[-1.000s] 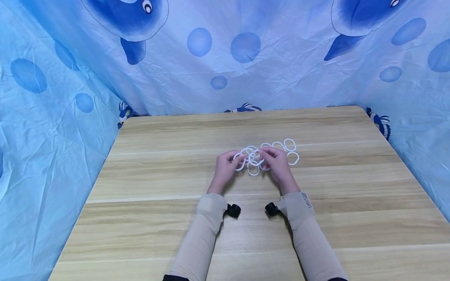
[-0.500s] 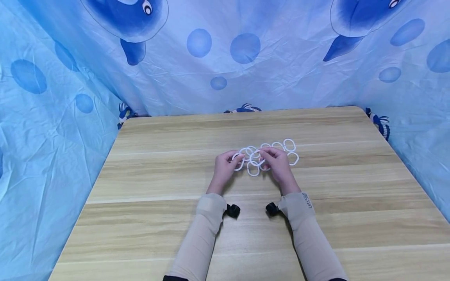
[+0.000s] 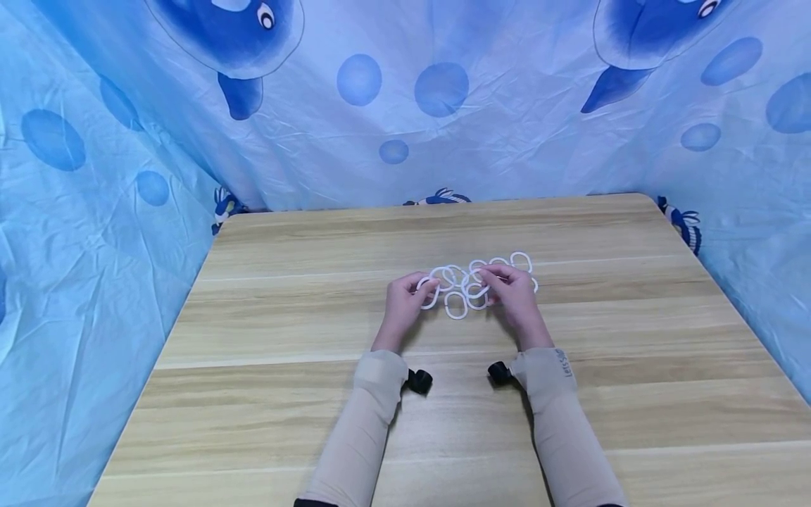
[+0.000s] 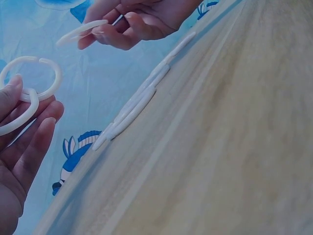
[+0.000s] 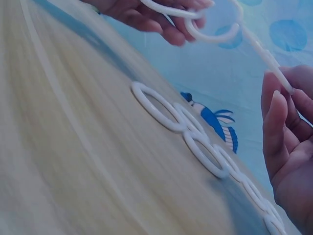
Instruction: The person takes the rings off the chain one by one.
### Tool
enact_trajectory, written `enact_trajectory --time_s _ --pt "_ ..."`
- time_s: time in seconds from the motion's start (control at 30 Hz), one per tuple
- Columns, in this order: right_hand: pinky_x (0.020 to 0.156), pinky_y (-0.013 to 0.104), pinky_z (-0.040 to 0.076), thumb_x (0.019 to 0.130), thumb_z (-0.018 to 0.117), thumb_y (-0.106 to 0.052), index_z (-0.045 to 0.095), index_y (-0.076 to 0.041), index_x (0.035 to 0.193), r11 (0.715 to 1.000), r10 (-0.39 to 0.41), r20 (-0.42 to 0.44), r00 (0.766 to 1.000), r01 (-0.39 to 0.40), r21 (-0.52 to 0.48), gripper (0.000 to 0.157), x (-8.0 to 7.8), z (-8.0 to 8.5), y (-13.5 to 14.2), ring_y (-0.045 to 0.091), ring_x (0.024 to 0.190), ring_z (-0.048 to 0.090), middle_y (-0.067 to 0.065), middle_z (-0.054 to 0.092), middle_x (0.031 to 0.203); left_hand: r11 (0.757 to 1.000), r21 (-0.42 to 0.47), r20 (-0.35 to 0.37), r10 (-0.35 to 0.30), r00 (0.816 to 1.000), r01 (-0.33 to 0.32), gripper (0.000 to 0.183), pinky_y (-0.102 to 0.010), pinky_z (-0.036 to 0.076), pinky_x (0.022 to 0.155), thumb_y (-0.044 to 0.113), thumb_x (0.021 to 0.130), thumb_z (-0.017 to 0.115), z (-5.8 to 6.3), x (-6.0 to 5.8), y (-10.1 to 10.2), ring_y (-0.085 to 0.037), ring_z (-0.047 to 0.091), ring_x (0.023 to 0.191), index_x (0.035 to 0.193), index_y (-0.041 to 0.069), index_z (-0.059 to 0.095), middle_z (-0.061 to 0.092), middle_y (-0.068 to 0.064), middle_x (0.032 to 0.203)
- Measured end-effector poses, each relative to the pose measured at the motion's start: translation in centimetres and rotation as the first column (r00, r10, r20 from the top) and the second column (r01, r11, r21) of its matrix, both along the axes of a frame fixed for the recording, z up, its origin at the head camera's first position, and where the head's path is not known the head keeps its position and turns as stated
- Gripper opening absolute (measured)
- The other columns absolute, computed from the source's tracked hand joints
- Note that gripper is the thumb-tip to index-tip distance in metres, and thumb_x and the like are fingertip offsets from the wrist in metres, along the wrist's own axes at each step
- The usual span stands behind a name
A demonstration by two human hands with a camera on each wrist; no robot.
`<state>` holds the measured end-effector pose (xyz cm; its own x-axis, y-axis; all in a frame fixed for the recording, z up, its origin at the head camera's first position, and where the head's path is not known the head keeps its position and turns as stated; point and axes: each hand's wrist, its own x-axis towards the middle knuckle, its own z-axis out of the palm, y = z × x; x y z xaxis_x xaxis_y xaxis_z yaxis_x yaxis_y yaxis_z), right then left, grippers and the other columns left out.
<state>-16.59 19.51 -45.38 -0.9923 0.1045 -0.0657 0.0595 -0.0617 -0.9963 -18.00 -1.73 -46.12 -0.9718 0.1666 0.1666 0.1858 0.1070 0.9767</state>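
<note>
My left hand (image 3: 402, 301) pinches a pair of linked white plastic rings between thumb and fingers. In the left wrist view the upper ring (image 4: 59, 77) has a small gap in its rim, and the lower link (image 4: 33, 106) hangs through it. My right hand (image 3: 518, 296) pinches one separate white ring (image 5: 266, 58), seen nearly edge-on in the right wrist view. The two hands face each other above the table, with their rings apart in the left wrist view. Several loose white rings (image 5: 149, 110) lie flat on the wood under and between the hands.
The wood-grain table (image 3: 253, 394) ends at a blue curtain (image 3: 393, 105) printed with dolphins and bubbles. Loose rings reach toward the back right, the farthest ring (image 3: 522, 253) beyond my right hand. Small black cameras (image 3: 419, 381) sit at both wrists.
My right hand has shifted a little to the right with its ring, away from the left hand. The left hand with its linked rings has stayed almost still.
</note>
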Motion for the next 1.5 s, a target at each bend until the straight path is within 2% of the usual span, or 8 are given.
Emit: enact_trajectory --time_s 0.07,0.13,0.3,0.4,0.63,0.87,1.1,1.5 --pt "0.047 0.017 0.051 0.090 0.069 -0.014 0.060 0.011 0.116 0.999 0.001 0.003 1.000 -0.001 0.039 0.038 0.0 0.0 0.4 0.006 0.064 0.059 0.002 0.066 0.080 1.000 0.004 0.000 0.001 1.000 -0.001 0.019 -0.022 0.060 0.066 0.013 0.090 0.068 0.0 0.0 0.0 -0.002 0.064 0.065 0.097 -0.005 0.072 0.072 -0.024 0.089" --pt "0.049 0.017 0.052 0.090 0.069 -0.015 0.060 0.010 0.116 0.998 0.003 0.005 1.000 -0.003 0.063 0.038 0.0 0.0 0.8 0.005 0.066 0.060 0.003 0.067 0.085 1.000 0.010 0.002 0.001 1.000 -0.001 0.019 -0.022 0.060 0.066 0.012 0.090 0.068 0.1 0.0 0.0 -0.002 0.064 0.065 0.097 -0.005 0.072 0.071 -0.024 0.089" --pt "0.049 0.018 0.052 0.089 0.070 -0.017 0.070 -0.011 0.101 0.995 0.000 0.004 1.000 0.000 0.095 0.014 0.0 0.0 1.7 0.004 0.068 0.059 0.003 0.067 0.088 1.000 0.015 0.005 0.000 1.000 0.000 0.019 -0.022 0.060 0.065 0.012 0.090 0.068 0.1 0.1 0.0 -0.001 0.064 0.065 0.097 -0.005 0.071 0.071 -0.024 0.089" --pt "0.048 0.017 0.051 0.089 0.070 -0.017 0.071 -0.016 0.096 0.994 0.000 -0.007 1.000 0.001 0.113 0.008 0.1 0.0 2.0 0.003 0.066 0.059 0.002 0.068 0.082 1.000 0.016 0.007 0.000 1.000 0.000 0.019 -0.021 0.060 0.065 0.012 0.090 0.068 0.0 0.0 0.0 -0.001 0.064 0.065 0.097 -0.005 0.071 0.071 -0.024 0.089" --pt "0.050 0.018 0.053 0.090 0.069 -0.019 0.066 0.002 0.111 0.974 0.010 -0.020 1.000 -0.005 0.227 0.030 0.3 0.0 2.7 0.005 0.068 0.057 0.003 0.067 0.084 1.000 0.030 0.015 -0.007 1.000 0.007 0.019 -0.021 0.060 0.065 0.012 0.090 0.068 0.0 0.0 0.0 -0.002 0.064 0.066 0.098 -0.006 0.071 0.071 -0.025 0.090" --pt "0.052 0.020 0.054 0.091 0.068 -0.021 0.066 0.001 0.115 0.938 0.024 -0.015 1.000 -0.017 0.346 0.032 0.4 0.0 3.5 0.006 0.067 0.055 0.011 0.064 0.089 1.000 0.026 0.007 -0.008 1.000 0.007 0.021 -0.023 0.061 0.066 0.012 0.090 0.068 0.0 0.1 0.0 -0.002 0.064 0.066 0.099 -0.007 0.071 0.071 -0.025 0.089" --pt "0.053 0.021 0.054 0.091 0.068 -0.022 0.068 -0.001 0.114 0.912 0.027 -0.015 1.000 -0.019 0.409 0.031 0.3 -0.1 4.3 0.005 0.064 0.054 0.004 0.062 0.088 1.000 0.009 0.006 -0.005 1.000 0.005 0.022 -0.022 0.060 0.066 0.014 0.090 0.068 -0.1 0.0 0.0 -0.001 0.064 0.066 0.099 -0.006 0.071 0.071 -0.024 0.089" --pt "0.052 0.022 0.055 0.092 0.066 -0.022 0.067 0.001 0.113 0.857 0.062 -0.021 0.998 -0.042 0.514 0.031 0.4 -0.3 5.0 0.006 0.059 0.054 0.016 0.064 0.092 1.000 0.011 0.009 -0.003 1.000 0.003 0.021 -0.023 0.061 0.067 0.013 0.090 0.068 0.0 0.1 0.1 -0.001 0.064 0.066 0.100 -0.005 0.071 0.072 -0.024 0.090"
